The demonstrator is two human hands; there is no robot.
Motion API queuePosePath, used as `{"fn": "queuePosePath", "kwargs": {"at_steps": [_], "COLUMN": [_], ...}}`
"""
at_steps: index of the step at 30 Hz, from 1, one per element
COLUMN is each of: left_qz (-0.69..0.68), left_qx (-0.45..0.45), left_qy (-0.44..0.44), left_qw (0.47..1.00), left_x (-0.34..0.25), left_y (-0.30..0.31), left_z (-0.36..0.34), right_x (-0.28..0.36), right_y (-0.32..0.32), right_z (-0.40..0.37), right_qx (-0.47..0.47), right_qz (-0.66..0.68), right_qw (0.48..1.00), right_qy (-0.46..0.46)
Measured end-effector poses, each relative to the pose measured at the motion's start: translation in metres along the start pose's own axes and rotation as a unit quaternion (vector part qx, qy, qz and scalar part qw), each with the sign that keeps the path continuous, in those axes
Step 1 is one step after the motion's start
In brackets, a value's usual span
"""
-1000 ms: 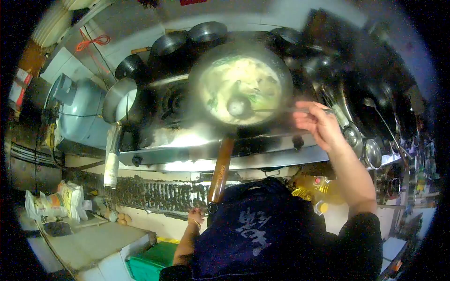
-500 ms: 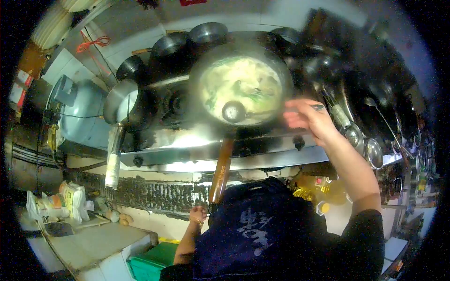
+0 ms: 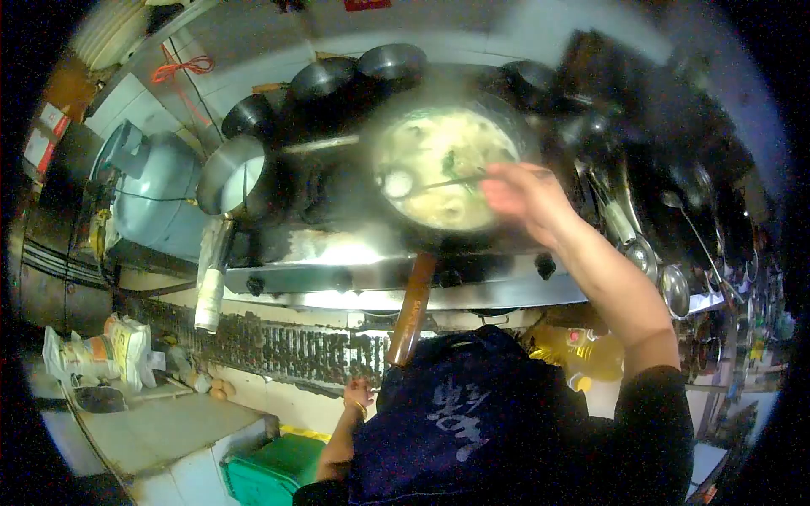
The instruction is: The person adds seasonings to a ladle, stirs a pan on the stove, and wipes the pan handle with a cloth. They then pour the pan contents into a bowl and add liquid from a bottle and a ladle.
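Note:
My right hand point(image 3: 525, 196) is closed around the handle of a ladle point(image 3: 398, 184), slightly blurred, over the right rim of a dark wok point(image 3: 516, 126). The ladle's bowl lies at the left side of the pale, creamy soup point(image 3: 451, 135), which has green leafy bits in it. Steam hazes the surface. The wok's brown wooden handle point(image 3: 413, 312) points down toward my body. Low beside the dark apron point(image 3: 460, 413) is my left hand point(image 3: 359, 392), its fingers curled, a little left of the handle's end. What those fingers hold, if anything, is hidden.
Left of the wok stands a smaller pot point(image 3: 245, 173) of white liquid with a wrapped handle point(image 3: 209, 299). Several dark pans point(image 3: 392, 61) line the back. Ladles and strainers point(image 3: 641, 257) hang at right. A gas cylinder point(image 3: 164, 198) and a green bin point(image 3: 270, 464) are at left.
My right hand has moved left over the wok's rim, and the ladle's bowl has swept from the near side of the soup to its left side. My left hand stays low.

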State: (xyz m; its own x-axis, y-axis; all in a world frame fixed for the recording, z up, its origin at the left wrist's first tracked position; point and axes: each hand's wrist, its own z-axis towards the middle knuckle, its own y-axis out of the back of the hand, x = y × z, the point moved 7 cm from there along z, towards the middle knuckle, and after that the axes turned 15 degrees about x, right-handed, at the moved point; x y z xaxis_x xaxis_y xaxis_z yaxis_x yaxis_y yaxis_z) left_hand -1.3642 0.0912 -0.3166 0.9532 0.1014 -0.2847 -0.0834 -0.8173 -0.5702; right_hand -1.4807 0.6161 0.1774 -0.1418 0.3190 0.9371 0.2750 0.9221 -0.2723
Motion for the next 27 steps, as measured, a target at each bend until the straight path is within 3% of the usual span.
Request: {"fn": "queuePosePath", "kwargs": {"at_steps": [5, 8, 12, 14, 15, 17, 22, 24, 26, 27], "left_qz": [0.028, -0.002, -0.047, 0.045, 0.158, 0.204, -0.122, 0.034, 0.054, -0.004], "left_qx": [0.020, -0.015, 0.011, 0.040, 0.057, 0.064, 0.013, 0.004, 0.020, 0.041], "left_qy": [-0.046, -0.003, 0.021, -0.023, -0.095, -0.139, -0.002, -0.066, -0.072, -0.047], "left_qw": [0.998, 1.000, 0.999, 0.998, 0.981, 0.967, 0.992, 0.997, 0.996, 0.998], "left_x": [0.006, 0.007, 0.000, -0.013, -0.020, -0.030, -0.023, -0.038, -0.039, -0.029], "left_y": [0.019, 0.020, 0.001, -0.013, -0.026, -0.038, -0.031, -0.054, -0.058, -0.034], "left_z": [0.017, 0.020, 0.020, 0.016, 0.014, 0.013, 0.022, 0.003, 0.002, 0.021], "right_x": [-0.004, 0.009, 0.022, 0.025, 0.026, 0.026, 0.019, 0.016, 0.013, 0.012], "right_y": [0.013, 0.027, 0.050, 0.062, 0.066, 0.075, 0.077, 0.071, 0.064, 0.059], "right_z": [0.010, 0.003, -0.006, -0.007, -0.007, -0.006, 0.000, 0.002, 0.004, 0.004], "right_qx": [0.008, -0.011, -0.059, -0.082, -0.089, -0.102, -0.100, -0.095, -0.089, -0.086], "right_qz": [0.067, 0.049, 0.043, 0.026, 0.021, 0.011, 0.013, 0.010, 0.006, 0.005], "right_qw": [0.998, 0.998, 0.995, 0.994, 0.993, 0.992, 0.993, 0.994, 0.995, 0.995], "right_qy": [0.021, 0.040, 0.069, 0.074, 0.072, 0.069, 0.059, 0.052, 0.045, 0.041]}}
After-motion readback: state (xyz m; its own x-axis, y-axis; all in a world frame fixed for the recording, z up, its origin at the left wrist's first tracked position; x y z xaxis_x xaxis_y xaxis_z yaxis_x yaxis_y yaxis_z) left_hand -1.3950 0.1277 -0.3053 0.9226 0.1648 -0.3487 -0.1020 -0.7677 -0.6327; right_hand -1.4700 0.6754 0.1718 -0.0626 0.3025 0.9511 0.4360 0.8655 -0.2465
